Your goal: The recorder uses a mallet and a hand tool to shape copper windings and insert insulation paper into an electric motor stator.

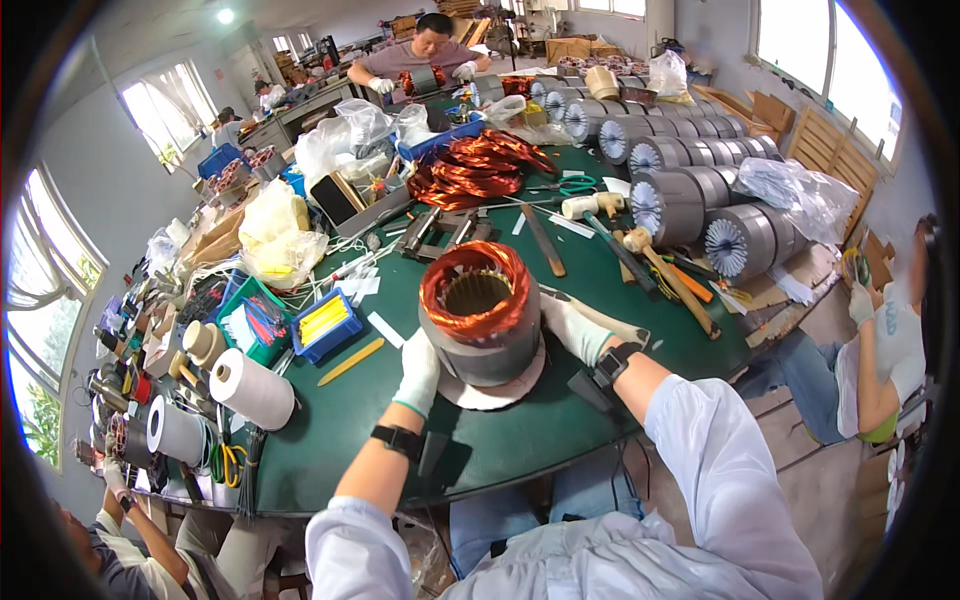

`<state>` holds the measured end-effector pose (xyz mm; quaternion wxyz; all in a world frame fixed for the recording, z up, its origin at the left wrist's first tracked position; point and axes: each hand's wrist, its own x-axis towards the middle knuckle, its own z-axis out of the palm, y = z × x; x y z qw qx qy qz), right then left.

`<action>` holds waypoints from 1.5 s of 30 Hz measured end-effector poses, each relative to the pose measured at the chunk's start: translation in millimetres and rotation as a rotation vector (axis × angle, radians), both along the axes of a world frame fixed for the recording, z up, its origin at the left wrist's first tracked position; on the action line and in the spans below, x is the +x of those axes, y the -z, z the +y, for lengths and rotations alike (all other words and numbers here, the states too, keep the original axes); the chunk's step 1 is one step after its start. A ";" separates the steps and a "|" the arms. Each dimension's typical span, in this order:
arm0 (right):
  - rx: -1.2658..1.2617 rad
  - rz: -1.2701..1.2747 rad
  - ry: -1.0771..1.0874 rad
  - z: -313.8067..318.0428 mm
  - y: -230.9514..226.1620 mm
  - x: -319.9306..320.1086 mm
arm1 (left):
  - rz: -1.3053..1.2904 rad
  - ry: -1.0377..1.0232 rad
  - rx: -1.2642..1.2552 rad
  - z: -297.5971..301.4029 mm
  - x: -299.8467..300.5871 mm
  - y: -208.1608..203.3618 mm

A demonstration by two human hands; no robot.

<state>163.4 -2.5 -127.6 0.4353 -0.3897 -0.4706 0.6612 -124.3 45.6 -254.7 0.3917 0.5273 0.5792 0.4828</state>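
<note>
Both gloved hands press against a grey motor stator (482,320) with copper windings ringing its open top: the left hand (418,372) lies flat on its near-left wall, the right hand (573,328) cups its right wall, so each grip is a loose, open-palmed hold on the stator. The stator stands upright on a pale round pad (500,388) near the middle of the green desk (340,430). Left of it lie a yellow stick (351,361) and a blue tray (326,324); further left a white thread spool (253,389). To the far right rest wooden mallets (668,272), and beyond them rows of grey stators (690,190). Loose copper coils (480,165) are heaped at the far side.
</note>
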 end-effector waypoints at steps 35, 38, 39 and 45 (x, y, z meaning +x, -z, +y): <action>0.567 -0.747 0.404 -123.9 13.2 19.2 | 0.506 0.934 1.014 -234.8 186.5 -137.6; 0.744 -0.827 0.401 -116.3 9.3 32.6 | 0.485 0.982 1.174 -232.9 191.5 -143.4; 0.792 -0.826 0.407 -110.7 13.9 32.5 | 0.486 0.978 1.174 -229.7 192.6 -142.2; -0.111 0.207 0.293 -112.7 4.8 21.7 | 0.491 0.932 1.186 -217.2 185.0 -140.3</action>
